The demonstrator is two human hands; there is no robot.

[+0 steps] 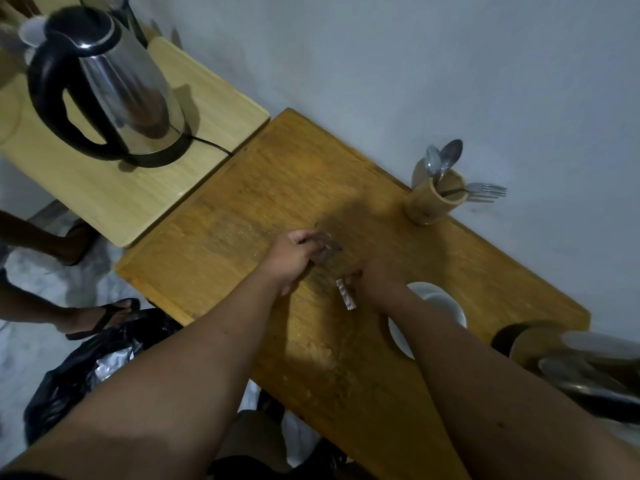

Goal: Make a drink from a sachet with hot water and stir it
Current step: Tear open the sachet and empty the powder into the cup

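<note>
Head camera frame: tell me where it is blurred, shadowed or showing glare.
Head view: motion blur smears the bamboo holder of metal utensils at the right edge and softens the steel electric kettle; dim light, with a broad shadow on the brown wooden table around the left hand and right hand; faint glare streaks on the kettle; wide-angle tilt skews the table edges.

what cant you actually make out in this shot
- Head view: the sachet is blurred and half covered by the left hand; its print is unreadable.
- The cup is partly hidden by the right forearm; its contents cannot be seen.
- Objects at the right edge are blurred and cut off.
- The kettle is closed, so its water level is hidden.
</note>
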